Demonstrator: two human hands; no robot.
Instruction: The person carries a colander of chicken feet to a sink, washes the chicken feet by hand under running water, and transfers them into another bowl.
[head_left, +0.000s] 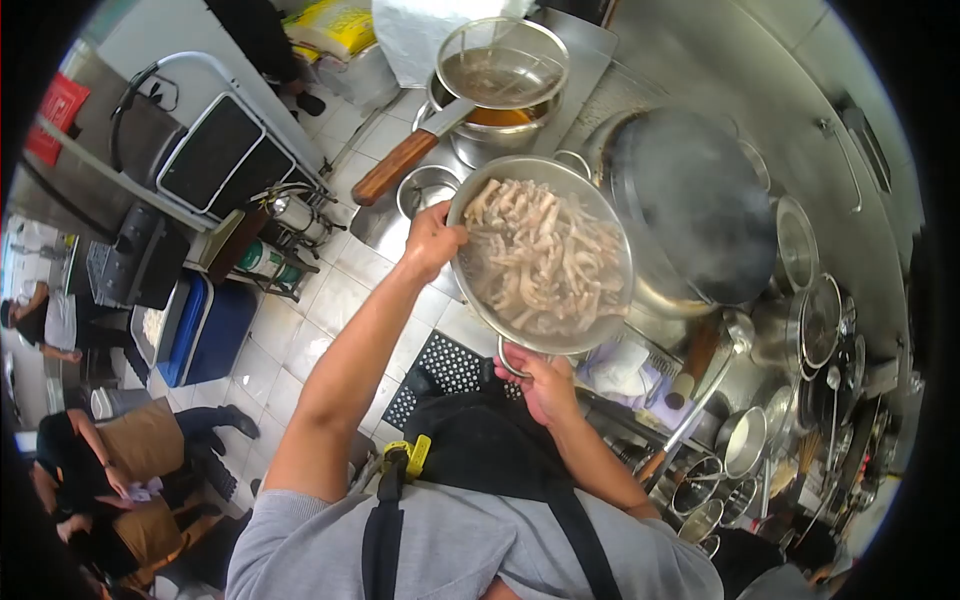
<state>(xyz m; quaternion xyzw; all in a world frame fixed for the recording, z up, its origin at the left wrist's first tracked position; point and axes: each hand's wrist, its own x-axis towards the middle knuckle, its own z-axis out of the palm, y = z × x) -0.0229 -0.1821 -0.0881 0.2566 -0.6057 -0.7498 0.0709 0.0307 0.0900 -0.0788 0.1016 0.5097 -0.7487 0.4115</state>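
Note:
Both of my hands hold up a round metal basin point(628, 262) with loop handles, heaped with pale pieces that look like chicken feet point(545, 250). My left hand point(435, 240) is closed on the basin's left rim, thumb over the edge. At the near side my right hand point(543, 385) grips a loop handle. Just beyond the basin, a strainer point(505, 65) with a wooden handle point(408, 168) rests across a pot point(490, 150) of brownish liquid. To the right sits a large dark wok point(690, 205) with steam over it. Whether the basin has holes I cannot tell.
A ladle point(738, 328), strainers and several small pans crowd the steel counter at right. A small metal pot point(427, 190) stands left of the basin. A folded step stool point(215, 150), a blue cooler point(208, 330) and other people point(130, 450) are at left. A perforated mat point(450, 365) lies underfoot.

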